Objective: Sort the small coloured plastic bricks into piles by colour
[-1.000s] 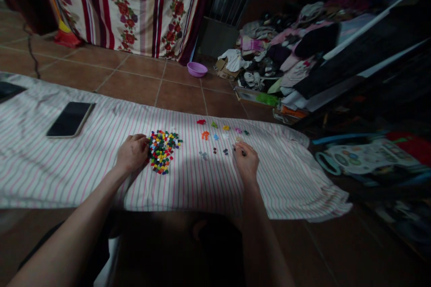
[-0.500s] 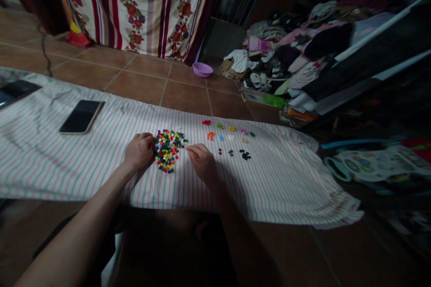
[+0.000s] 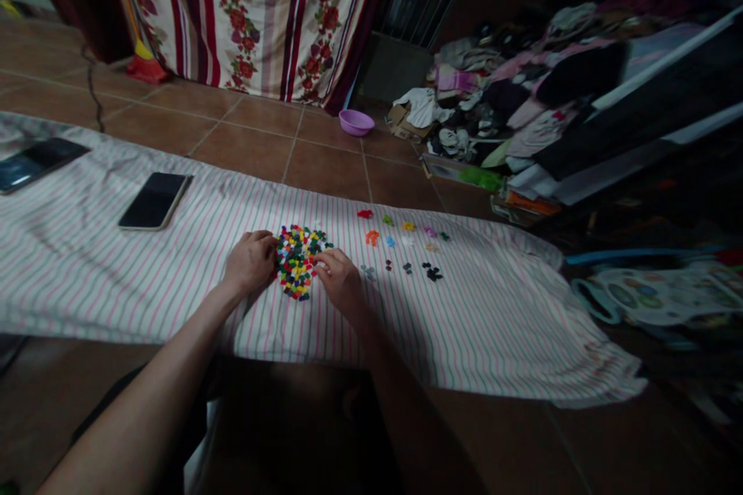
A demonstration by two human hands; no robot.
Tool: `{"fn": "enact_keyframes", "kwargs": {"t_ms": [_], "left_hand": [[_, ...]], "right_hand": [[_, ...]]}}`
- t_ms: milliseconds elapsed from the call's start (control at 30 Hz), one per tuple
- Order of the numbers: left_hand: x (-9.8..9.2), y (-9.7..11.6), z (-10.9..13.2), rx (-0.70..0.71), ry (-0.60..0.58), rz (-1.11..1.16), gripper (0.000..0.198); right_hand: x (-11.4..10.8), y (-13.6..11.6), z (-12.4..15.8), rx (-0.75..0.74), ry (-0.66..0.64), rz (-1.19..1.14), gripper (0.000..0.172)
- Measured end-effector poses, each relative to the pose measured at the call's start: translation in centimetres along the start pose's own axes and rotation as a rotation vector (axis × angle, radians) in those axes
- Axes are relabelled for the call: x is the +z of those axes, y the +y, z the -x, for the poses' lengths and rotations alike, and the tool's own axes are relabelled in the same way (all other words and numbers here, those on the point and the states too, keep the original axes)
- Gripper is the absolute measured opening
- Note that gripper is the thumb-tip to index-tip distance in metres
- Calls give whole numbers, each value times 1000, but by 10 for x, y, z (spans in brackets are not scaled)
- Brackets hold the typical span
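Observation:
A pile of small multicoloured pieces (image 3: 297, 261) lies on a pink-and-white striped cloth (image 3: 476, 309) spread over the tiled floor. My left hand (image 3: 251, 260) rests with curled fingers against the pile's left edge. My right hand (image 3: 340, 278) touches the pile's right edge, its fingers bent in a pinch; what they hold is too small to see. To the right lie small sorted groups: red (image 3: 364, 213), orange (image 3: 372, 237), yellow (image 3: 408, 227), black (image 3: 432, 273) and others.
A dark phone (image 3: 155, 200) lies on the cloth at the left, another device (image 3: 33, 164) at the far left edge. A purple bowl (image 3: 356, 122) stands on the tiles beyond. A heap of clothes (image 3: 511, 100) fills the right; a flowered curtain (image 3: 261, 11) hangs behind.
My right hand has come left from the black group of pieces to the right edge of the pile. My left hand has stayed at the pile. The view has shifted slightly.

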State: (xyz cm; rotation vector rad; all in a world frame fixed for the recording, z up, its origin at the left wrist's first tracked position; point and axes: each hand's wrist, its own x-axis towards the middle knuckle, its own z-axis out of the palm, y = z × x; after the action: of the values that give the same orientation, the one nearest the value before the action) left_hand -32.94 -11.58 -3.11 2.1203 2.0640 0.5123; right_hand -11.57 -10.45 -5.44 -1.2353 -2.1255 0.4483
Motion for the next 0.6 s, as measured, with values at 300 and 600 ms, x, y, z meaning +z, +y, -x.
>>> {"fn": "enact_keyframes", "kwargs": {"t_ms": [300,600], "left_hand": [[-1,1,0,-2,0,26,39],[-1,0,-1,-15,-13,18,40]], "right_hand": [[2,-2,0,-7,38,-14,17],[-3,-2,0,61,57,-110,22]]}}
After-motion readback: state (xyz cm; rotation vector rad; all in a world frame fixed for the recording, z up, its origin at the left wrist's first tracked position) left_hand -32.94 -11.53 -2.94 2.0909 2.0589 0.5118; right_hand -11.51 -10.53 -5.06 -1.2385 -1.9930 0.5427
